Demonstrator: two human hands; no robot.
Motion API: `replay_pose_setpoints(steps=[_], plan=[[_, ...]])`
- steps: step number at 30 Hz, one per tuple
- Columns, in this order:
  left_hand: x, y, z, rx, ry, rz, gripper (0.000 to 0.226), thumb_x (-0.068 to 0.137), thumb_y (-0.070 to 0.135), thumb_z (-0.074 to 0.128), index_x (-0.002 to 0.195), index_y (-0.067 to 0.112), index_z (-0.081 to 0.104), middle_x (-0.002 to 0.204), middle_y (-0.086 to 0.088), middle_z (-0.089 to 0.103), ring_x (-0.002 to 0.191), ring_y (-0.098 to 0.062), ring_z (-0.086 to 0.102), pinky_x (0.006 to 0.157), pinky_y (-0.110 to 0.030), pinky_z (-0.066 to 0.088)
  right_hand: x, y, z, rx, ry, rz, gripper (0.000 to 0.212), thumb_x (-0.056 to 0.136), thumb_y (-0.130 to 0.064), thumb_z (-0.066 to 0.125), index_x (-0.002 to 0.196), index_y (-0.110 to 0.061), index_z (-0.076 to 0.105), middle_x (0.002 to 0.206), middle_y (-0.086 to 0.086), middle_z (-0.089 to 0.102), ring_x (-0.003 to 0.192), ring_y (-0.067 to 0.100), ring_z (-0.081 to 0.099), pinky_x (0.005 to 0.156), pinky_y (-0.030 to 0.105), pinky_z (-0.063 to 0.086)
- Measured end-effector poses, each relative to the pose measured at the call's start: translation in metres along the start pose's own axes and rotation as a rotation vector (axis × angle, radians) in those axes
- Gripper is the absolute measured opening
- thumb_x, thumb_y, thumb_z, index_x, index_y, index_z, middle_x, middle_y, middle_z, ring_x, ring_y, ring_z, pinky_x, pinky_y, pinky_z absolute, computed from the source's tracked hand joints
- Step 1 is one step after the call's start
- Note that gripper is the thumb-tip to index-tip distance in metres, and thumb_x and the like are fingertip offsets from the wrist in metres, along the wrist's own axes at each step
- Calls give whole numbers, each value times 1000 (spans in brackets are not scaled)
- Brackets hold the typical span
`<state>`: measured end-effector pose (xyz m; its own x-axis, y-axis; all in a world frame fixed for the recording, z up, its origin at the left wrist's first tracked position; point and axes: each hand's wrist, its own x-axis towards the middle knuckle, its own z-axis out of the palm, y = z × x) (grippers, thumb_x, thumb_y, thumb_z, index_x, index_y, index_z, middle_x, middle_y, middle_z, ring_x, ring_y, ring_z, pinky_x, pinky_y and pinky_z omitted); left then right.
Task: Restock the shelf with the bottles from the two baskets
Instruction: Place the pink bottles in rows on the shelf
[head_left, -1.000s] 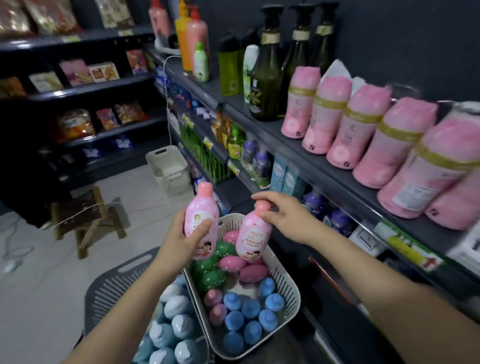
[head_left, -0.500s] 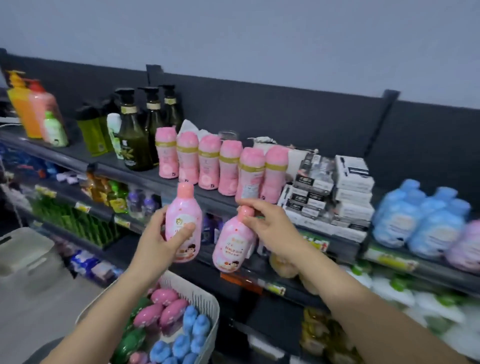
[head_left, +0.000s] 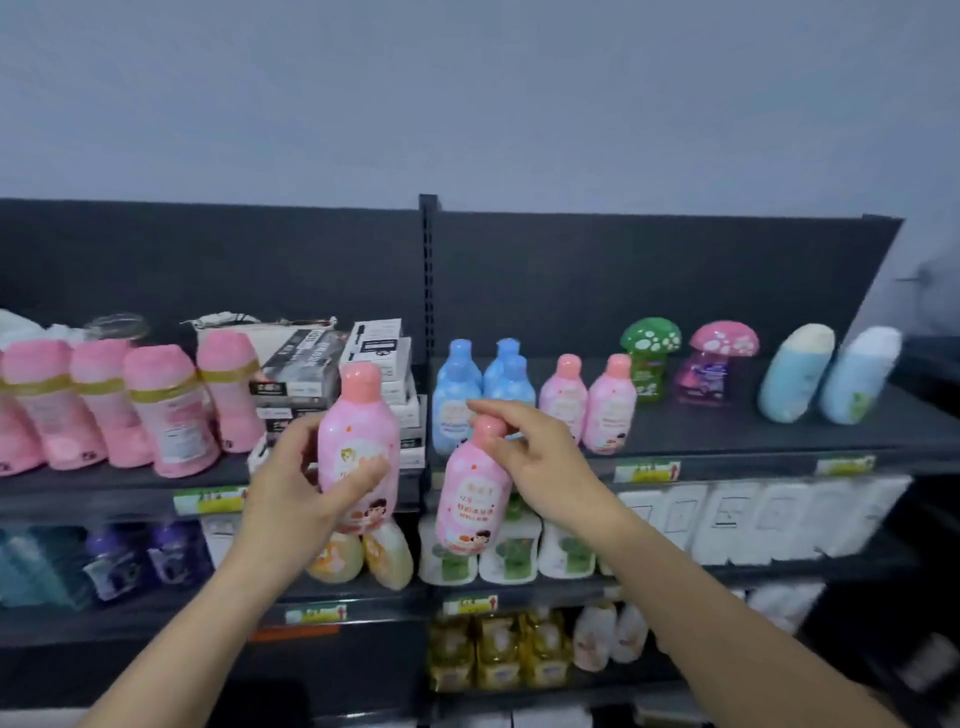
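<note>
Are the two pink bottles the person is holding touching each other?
Apart. In the head view, the left hand grips the upright pink bottle and the right hand pinches the lower pink bottle by its cap; shelf shows between them.

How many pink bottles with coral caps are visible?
4 pink bottles: one in left hand, one in right hand, two on the shelf beside blue bottles; others may be hidden.
</note>
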<state>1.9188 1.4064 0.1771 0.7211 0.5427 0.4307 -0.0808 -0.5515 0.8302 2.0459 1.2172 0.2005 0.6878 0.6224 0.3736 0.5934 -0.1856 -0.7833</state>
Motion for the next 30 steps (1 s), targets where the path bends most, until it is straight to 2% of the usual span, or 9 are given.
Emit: replay_pose_setpoints(steps=[4, 7, 12, 16, 19, 22, 24, 26, 30], plan=[[5, 34, 72, 3, -25, 34, 42, 69, 33, 82, 96, 40, 51, 87, 13, 65, 78, 1, 61, 62, -16, 45, -15, 38, -65, -1, 7, 20, 34, 94, -12, 54, 126, -23, 57, 118, -14, 56, 102, -4, 51, 88, 6, 39], [8, 58, 122, 11, -19, 49, 42, 73, 20, 78, 93, 41, 49, 89, 13, 63, 78, 5, 59, 60, -12, 46, -21, 65, -115, 14, 38, 23, 33, 93, -9, 56, 123, -24, 60, 117, -12, 59, 103, 4, 56, 87, 10, 42], [14, 84, 179, -19, 40, 35, 33, 75, 24, 75, 98, 35, 54, 94, 12, 62, 81, 6, 57, 64, -8, 43, -21, 100, -188, -1, 59, 5, 34, 92, -5, 56, 118, -26, 61, 116, -13, 62, 106, 3, 57, 93, 22, 45], [22, 98, 198, -13, 76, 14, 41, 74, 33, 73, 110, 24, 55, 97, 13, 62, 85, 0, 59, 71, -21, 45, -10, 112, -221, -30, 51, -44, 35, 92, -8, 57, 116, -33, 60, 116, -18, 62, 106, -3, 56, 92, 12, 44], [34, 111, 204, 24, 94, 20, 40, 75, 34, 72, 110, 24, 54, 94, 15, 62, 82, 4, 58, 68, -17, 43, 4, 110, -236, -11, 58, -71, 35, 92, -9, 56, 114, -35, 59, 112, -20, 62, 104, -4, 57, 85, 5, 43], [51, 123, 206, 46, 133, 52, 37, 78, 31, 73, 109, 23, 55, 92, 14, 62, 79, 6, 58, 63, -11, 43, 23, 105, -246, -40, 83, -103, 33, 92, -8, 55, 117, -29, 60, 108, -23, 59, 101, -10, 55, 81, 2, 41], [66, 132, 207, 25, 147, 64, 39, 78, 31, 73, 111, 21, 55, 94, 13, 63, 81, 6, 59, 63, -8, 44, 35, 101, -250, -58, 106, -113, 33, 92, -9, 55, 120, -26, 60, 106, -25, 57, 99, -8, 55, 82, 6, 41], [81, 141, 208, -27, 142, 76, 45, 79, 29, 72, 118, 21, 52, 100, 14, 61, 85, 5, 60, 66, -7, 45, 47, 97, -253, -86, 156, -124, 33, 92, -8, 55, 121, -22, 61, 108, -19, 59, 101, 0, 56, 89, 15, 42], [113, 151, 208, -66, 72, 120, 66, 82, 24, 71, 134, 39, 32, 103, 10, 62, 91, -3, 63, 74, -20, 52, 74, 89, -260, -112, 243, -138, 33, 92, -8, 55, 122, -21, 61, 118, -6, 63, 112, 11, 56, 99, 31, 45]])
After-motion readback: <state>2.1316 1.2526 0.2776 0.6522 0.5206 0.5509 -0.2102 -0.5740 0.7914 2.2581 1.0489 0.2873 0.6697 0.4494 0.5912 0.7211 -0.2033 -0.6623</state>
